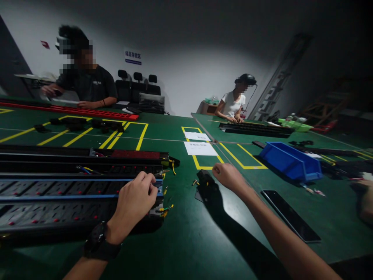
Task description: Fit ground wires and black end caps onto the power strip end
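Seemingly steadies blue-edged strip [72, 187] beneath left hand [135, 199], reaches right hand [227, 175] beside black parts [207, 182]; cannot tell either grip; likely needs a pinch.

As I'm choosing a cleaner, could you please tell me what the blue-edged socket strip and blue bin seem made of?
Blue-edged socket strip: the black sockets look like satin moulded plastic, given their repeating shapes; the smooth blue edges could be coated metal or plastic. Blue bin: likely semi-gloss plastic, judging by its even colour.
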The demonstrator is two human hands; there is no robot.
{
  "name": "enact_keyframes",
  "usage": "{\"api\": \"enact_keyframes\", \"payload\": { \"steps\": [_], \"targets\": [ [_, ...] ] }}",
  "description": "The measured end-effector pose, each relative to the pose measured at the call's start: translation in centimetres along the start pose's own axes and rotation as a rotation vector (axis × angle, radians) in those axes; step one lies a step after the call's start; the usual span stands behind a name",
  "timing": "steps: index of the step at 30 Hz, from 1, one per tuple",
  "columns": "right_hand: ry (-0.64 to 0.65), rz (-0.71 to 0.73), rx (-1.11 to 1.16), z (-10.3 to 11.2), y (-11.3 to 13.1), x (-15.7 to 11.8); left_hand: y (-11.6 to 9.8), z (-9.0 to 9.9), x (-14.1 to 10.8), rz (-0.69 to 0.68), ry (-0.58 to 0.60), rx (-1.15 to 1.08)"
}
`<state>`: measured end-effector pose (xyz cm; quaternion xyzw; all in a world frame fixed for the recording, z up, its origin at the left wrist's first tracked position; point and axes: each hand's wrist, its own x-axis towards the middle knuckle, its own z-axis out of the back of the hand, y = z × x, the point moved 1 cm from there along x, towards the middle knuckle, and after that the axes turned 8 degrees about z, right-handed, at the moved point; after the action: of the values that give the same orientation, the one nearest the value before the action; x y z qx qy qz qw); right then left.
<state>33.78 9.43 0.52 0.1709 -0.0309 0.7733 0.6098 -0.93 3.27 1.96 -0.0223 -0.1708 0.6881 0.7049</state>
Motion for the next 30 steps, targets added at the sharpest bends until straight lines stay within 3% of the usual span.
{"api": "enact_keyframes", "payload": {
  "steps": [4,8,12,15,21,30],
  "targets": [
    [0.032,0.207,0.007,-0.6,6.6,4.1,-0.1,0.2,0.0,0.014,0.016,0.006],
    [0.14,0.222,-0.067,-2.9,10.7,8.4,-0.2,0.4,0.0,0.02,0.039,0.014],
    [0.143,0.129,-0.135,-3.9,10.5,9.8,-0.2,0.4,-0.1,0.014,0.042,0.0],
    [0.154,0.122,-0.147,-4.3,10.4,9.1,-0.2,0.3,-0.1,0.008,0.043,-0.001],
    [0.199,0.075,-0.093,-6.0,12.7,7.8,-0.1,0.0,-0.1,0.003,0.026,0.004],
    [0.192,0.151,-0.119,-4.7,13.1,6.4,-0.1,0.1,-0.2,0.01,0.035,0.007]
  ]
}}
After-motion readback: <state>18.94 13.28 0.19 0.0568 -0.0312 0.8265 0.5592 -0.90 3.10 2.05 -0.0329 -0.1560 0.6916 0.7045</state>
